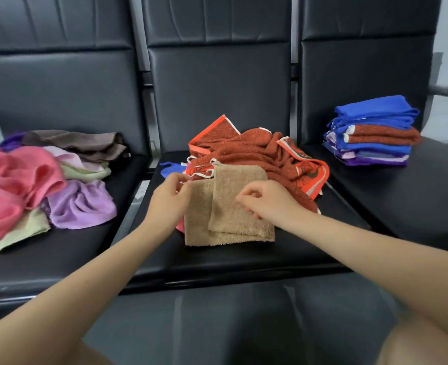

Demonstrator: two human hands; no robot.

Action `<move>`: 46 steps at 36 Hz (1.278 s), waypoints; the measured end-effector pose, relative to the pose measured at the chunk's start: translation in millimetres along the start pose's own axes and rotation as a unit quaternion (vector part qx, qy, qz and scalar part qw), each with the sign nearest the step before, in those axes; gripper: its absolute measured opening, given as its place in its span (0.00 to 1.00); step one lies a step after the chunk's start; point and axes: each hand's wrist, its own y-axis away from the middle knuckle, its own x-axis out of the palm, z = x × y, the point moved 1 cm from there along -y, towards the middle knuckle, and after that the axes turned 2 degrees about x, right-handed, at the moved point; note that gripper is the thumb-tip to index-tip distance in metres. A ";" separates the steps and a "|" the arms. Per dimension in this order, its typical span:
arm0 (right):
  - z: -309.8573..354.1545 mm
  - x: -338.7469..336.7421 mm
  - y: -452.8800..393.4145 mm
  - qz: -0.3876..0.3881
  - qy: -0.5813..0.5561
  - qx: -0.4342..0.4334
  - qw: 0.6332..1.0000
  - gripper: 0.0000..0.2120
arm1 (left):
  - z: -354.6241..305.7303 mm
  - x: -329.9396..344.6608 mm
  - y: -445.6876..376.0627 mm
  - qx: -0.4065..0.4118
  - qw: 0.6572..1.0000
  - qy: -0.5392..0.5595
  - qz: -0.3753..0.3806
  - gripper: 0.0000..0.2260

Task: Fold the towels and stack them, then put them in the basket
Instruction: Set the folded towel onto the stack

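The left hand (170, 196) pinches the upper left corner of a tan towel (228, 206) between thumb and curled fingers, while the right hand (266, 198) rests on the towel's right half with fingers curled, seemingly nipping the cloth at its fingertips, though the exact grip is hard to read. The tan towel lies between the two hands on the middle seat (217, 262) of a row of black chairs, partly folded, its right half doubled over the left so that a lower layer shows toward the left hand and along the near edge. Just beyond both hands sits a crumpled heap of rust-red towels (254, 154) with orange borders, touching the tan towel's far edge. Well out past the right hand, on the neighbouring seat, stands a folded stack (372, 130) of blue, rust and purple towels. Out past the left hand, on the other seat, lies a loose pile of cloths (41, 180) in pink, lilac, pale green and brown.
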 end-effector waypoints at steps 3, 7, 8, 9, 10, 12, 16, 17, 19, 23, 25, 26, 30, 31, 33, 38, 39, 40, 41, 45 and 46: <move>-8.9 -9.3 -0.3 -0.095 0.001 -0.005 0.995 0.04 | -8.4 13.6 4.5 -0.012 0.998 -0.001 0.063 0.05; -24.9 -17.4 -1.8 -0.139 -0.011 0.044 0.989 0.11 | -16.2 28.7 2.9 -0.009 0.994 -0.024 0.106 0.08; -26.9 -17.7 -2.1 -0.128 -0.020 0.069 0.989 0.14 | -17.1 30.6 1.5 -0.010 0.994 -0.032 0.108 0.06; -28.9 -18.1 -2.5 -0.114 -0.032 0.096 0.988 0.16 | -18.9 32.5 0.1 -0.012 0.994 -0.028 0.110 0.06; -30.3 -17.7 -2.9 -0.096 -0.042 0.118 0.987 0.18 | -19.6 34.0 -1.4 -0.017 0.993 -0.018 0.112 0.08; -30.0 -16.2 -2.6 -0.068 -0.056 0.138 0.987 0.15 | -20.5 35.6 -2.8 -0.032 0.992 -0.001 0.124 0.12; -27.0 -16.0 -4.5 -0.066 -0.077 0.105 0.989 0.14 | -23.6 30.4 -3.5 -0.074 0.992 0.047 0.089 0.16; -25.4 -15.8 -5.0 -0.069 -0.083 0.097 0.989 0.15 | -24.1 27.2 -3.2 -0.082 0.992 0.062 0.076 0.14; -23.7 -13.6 -6.7 -0.066 -0.084 0.094 0.990 0.16 | -20.8 19.8 -2.7 -0.093 0.991 0.072 0.063 0.10; -23.8 -3.0 -6.9 -0.016 -0.035 0.124 0.992 0.22 | -6.1 6.1 2.4 -0.087 0.993 0.037 0.065 0.13; -24.3 1.0 -7.9 0.008 -0.013 0.133 0.991 0.23 | 3.4 2.5 5.2 -0.071 0.994 -0.028 0.078 0.13; -23.0 1.5 -8.4 0.013 -0.006 0.134 0.991 0.23 | 7.2 0.7 6.7 -0.058 0.992 -0.070 0.084 0.12; -20.1 -0.3 -10.4 0.040 -0.029 0.133 0.990 0.17 | 15.9 -1.8 8.6 -0.048 0.981 -0.152 0.114 0.07; -19.2 0.0 -9.8 0.062 -0.049 0.132 0.988 0.15 | 16.3 -1.7 7.9 -0.055 0.983 -0.134 0.116 0.05; -18.0 3.6 -8.1 0.116 -0.083 0.131 0.981 0.13 | 13.0 -2.2 7.3 -0.076 0.990 -0.056 0.104 0.03; -20.3 11.9 -6.0 0.145 -0.152 0.138 0.968 0.16 | 2.5 -0.1 6.0 -0.091 0.993 0.023 0.066 0.06; -20.3 12.1 -6.6 0.141 -0.200 0.142 0.959 0.16 | -0.4 0.7 5.3 -0.088 0.993 0.037 0.066 0.07; -18.8 12.7 -6.9 0.136 -0.241 0.144 0.950 0.16 | -4.1 0.9 5.6 -0.084 0.993 0.052 0.060 0.08; -16.3 10.7 -7.5 0.123 -0.275 0.141 0.943 0.15 | -10.4 1.2 5.0 -0.079 0.993 0.067 0.055 0.09; -8.7 -3.3 -12.8 0.047 -0.372 0.117 0.920 0.12 | -29.5 8.1 0.0 -0.056 0.990 0.121 0.050 0.12; -7.7 -9.2 -13.5 0.027 -0.380 0.107 0.918 0.13 | -33.6 10.8 -0.9 -0.054 0.988 0.130 0.056 0.11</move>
